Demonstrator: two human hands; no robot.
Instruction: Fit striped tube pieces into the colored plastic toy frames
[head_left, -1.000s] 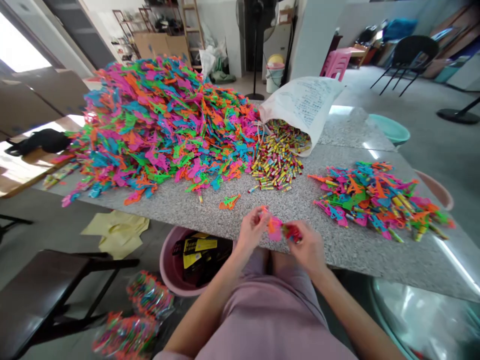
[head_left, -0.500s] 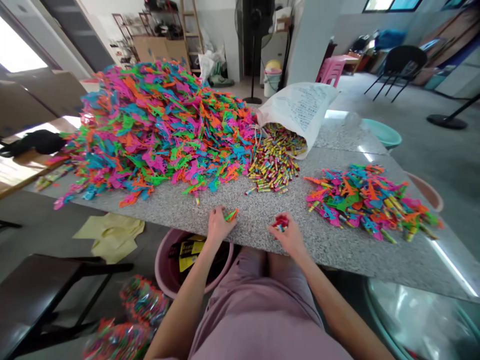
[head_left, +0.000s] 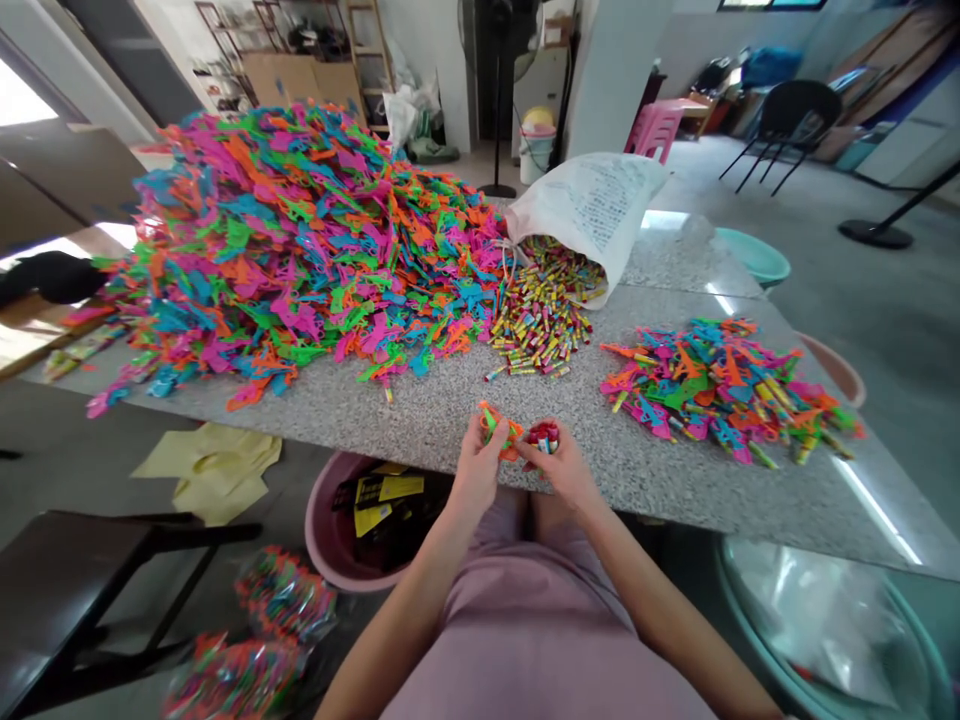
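Observation:
My left hand is closed around a few small plastic toy guns, orange and green, just above the table's front edge. Right beside it, my right hand grips several short wrapped tubes with red and white ends; its fingertips meet the toy guns. Whether a tube touches a gun there, I cannot tell. Beyond my hands, loose yellow and red tubes spill from a white sack. To the left rises a big heap of colourful toy guns. A smaller heap of toy guns with tubes among them lies on the right.
The speckled stone table carries all the heaps. Below its front edge stands a pink tub with black and yellow packets. Filled clear bags and a dark chair are at lower left. A teal tub holds clear plastic at lower right.
My left hand has moved right with the toy guns, up against my right hand. My right hand has shifted slightly left and still holds the tubes. The whole view has shifted a little.

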